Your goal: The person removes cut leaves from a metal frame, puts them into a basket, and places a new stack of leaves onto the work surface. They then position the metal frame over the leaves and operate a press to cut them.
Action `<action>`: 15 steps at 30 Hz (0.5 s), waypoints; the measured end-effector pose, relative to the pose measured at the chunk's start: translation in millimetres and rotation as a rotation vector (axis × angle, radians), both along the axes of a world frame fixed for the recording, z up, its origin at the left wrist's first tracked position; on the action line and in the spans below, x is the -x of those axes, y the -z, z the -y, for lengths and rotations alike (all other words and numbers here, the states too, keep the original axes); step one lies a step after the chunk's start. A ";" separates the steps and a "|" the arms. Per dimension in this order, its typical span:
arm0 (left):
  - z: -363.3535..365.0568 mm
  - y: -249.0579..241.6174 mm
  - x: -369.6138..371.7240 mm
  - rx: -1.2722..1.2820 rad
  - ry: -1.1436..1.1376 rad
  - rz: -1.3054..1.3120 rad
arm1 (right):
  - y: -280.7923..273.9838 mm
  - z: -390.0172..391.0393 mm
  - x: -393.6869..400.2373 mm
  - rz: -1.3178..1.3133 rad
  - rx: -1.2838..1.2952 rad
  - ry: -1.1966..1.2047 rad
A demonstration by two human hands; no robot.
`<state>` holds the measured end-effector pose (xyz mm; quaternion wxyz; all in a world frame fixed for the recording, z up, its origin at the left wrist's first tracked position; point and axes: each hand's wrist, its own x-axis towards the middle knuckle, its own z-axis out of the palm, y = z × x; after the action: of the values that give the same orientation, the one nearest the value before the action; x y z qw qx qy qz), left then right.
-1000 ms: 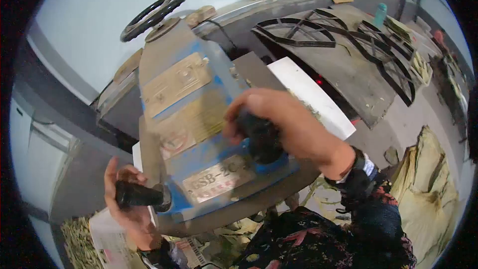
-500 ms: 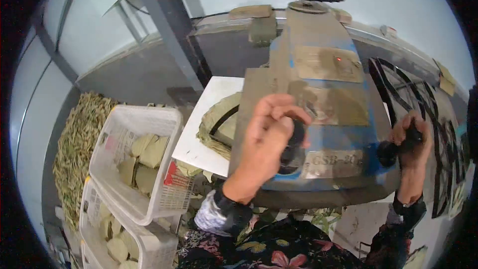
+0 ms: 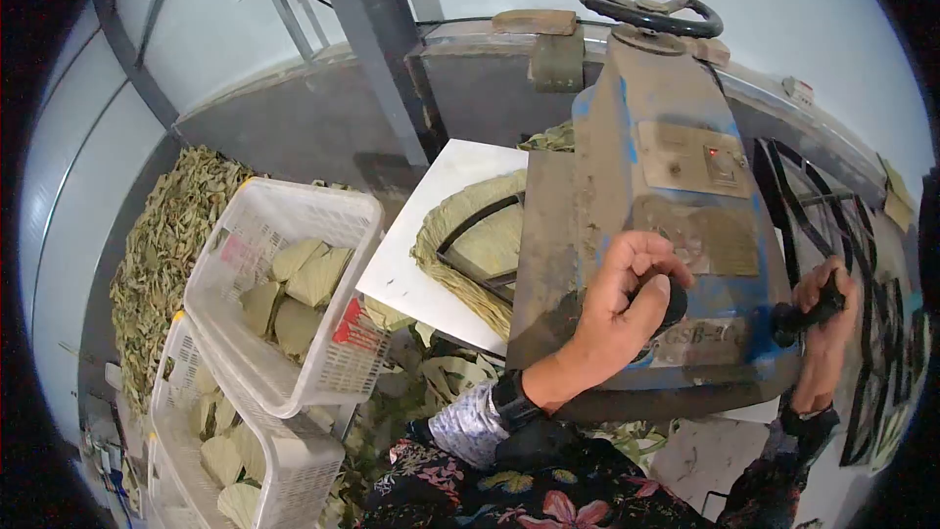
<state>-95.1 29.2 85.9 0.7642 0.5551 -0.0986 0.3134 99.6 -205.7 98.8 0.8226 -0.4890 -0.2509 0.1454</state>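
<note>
My left hand [image 3: 619,318] is closed around a black knob [image 3: 670,302] on the front of a dusty, blue-edged press head marked "GSB". My right hand [image 3: 827,318] grips a second black handle [image 3: 821,306] at the front right of the same press head [image 3: 548,264]. Left of the head, a white board [image 3: 397,279] carries a stack of flat dried leaves [image 3: 431,235]. A curved black cutting frame [image 3: 475,225] lies on the leaves, and the press head hides its right part.
Stacked white plastic baskets [image 3: 367,220] with cut leaf pieces [image 3: 318,274] stand at the left. Behind them lies a big heap of dried leaves [image 3: 162,264]. A black handwheel [image 3: 651,8] tops the press. Black frames [image 3: 813,206] lean at the right.
The view has shifted, so most things sit farther right and lower. More of the leaf stack and the black frame shows beside the press head. Both hands stay on their handles.
</note>
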 end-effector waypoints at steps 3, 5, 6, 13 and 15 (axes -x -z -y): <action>-0.1 1.2 -1.2 -0.049 -0.044 0.022 | -1.1 -2.8 4.0 0.006 0.016 0.069; -0.3 -0.1 -0.7 -0.064 -0.064 0.070 | -6.4 -5.1 9.3 0.061 -0.003 0.018; -3.4 -2.7 0.2 -0.062 -0.043 0.073 | -9.4 -8.1 11.7 0.063 -0.002 0.039; -55.2 -29.1 28.9 -0.006 -0.257 -0.006 | -24.1 -46.8 73.1 -0.004 -0.018 0.197; -87.2 -30.7 35.8 -0.079 -0.428 -0.022 | -25.1 -71.8 107.4 -0.009 0.015 0.255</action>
<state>-130.9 116.3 116.6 0.6590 0.5961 0.0176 0.4584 -7.8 -134.0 123.9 0.8317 -0.5227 -0.1821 0.0437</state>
